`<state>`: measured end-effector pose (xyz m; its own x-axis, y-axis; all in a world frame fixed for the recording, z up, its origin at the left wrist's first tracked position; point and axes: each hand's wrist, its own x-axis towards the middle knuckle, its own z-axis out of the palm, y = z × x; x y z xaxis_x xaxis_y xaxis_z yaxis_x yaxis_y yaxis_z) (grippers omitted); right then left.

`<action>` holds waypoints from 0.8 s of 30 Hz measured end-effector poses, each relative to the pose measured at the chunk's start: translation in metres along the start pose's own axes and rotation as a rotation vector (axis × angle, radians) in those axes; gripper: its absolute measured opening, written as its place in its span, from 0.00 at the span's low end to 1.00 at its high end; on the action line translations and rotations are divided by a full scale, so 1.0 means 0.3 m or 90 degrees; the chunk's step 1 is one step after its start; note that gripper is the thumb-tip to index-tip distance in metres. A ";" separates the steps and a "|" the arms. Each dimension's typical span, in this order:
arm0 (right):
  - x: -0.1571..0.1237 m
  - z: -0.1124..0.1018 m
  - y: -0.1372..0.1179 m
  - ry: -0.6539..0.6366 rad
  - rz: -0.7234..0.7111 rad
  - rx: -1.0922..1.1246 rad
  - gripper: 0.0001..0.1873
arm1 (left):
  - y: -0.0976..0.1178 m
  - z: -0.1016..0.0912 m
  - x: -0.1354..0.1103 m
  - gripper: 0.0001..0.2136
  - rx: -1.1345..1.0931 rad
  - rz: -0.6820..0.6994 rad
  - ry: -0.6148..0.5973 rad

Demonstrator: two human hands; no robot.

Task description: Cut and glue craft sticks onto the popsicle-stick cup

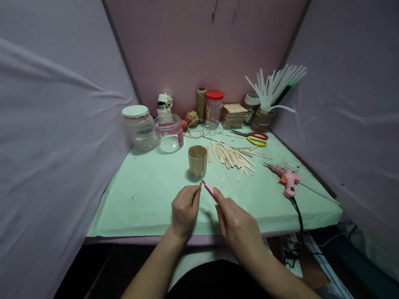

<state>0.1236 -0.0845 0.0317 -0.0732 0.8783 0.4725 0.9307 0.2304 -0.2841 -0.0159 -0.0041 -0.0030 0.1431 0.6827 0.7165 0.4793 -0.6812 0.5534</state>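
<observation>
Head view: my left hand [185, 209] is pinching a small wooden piece [200, 185] between thumb and fingers, other fingers curling in. My right hand [239, 224] is gripping a pink-handled tool [210, 192], its thin metal tip sitting right by the piece; can't tell if it's touching. Both hands are working over the near half of the green table [148, 196], the piece sitting on my side of the upright ribbed cup [198, 165]. Containers: white-lidded jar [141, 131] is standing back left, contents unclear; open-topped clear tub [170, 140] is sitting beside it; red-lidded jar [213, 111] is standing at back; brown holder [261, 120] is carrying white sticks [271, 89], back right.
</observation>
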 end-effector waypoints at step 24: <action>0.002 -0.014 -0.007 -0.019 0.004 -0.044 0.23 | -0.002 0.003 0.001 0.06 -0.001 -0.008 0.000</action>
<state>0.1231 -0.0862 0.0362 -0.0774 0.8916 0.4462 0.9535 0.1969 -0.2282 -0.0154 -0.0031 -0.0035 0.1363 0.6912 0.7097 0.4792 -0.6730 0.5634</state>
